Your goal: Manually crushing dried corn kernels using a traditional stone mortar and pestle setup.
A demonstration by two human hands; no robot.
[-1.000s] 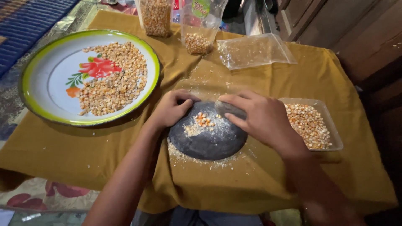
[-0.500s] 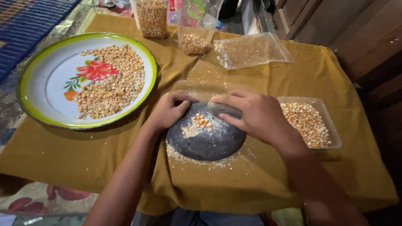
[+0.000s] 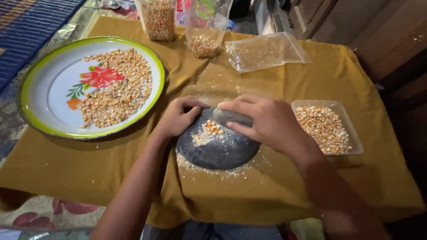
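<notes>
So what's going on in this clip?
A person is crushing corn kernels on a dark round grinding stone set on a mustard-yellow cloth. Both hands grip a grey stone roller lying across the slab: the left hand at one end, the right hand over the other. Pale meal lies on and around the stone. Whole kernels fill a flowered plate at left and a clear tray at right.

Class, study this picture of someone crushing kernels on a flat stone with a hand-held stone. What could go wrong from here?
1. The left hand grips the dark grinding slab's rim close to the roller stone under the right hand; fingers could get pinched.
2. Crumbs already lie on the yellow cloth; more may spill off the rimless slab.
</notes>
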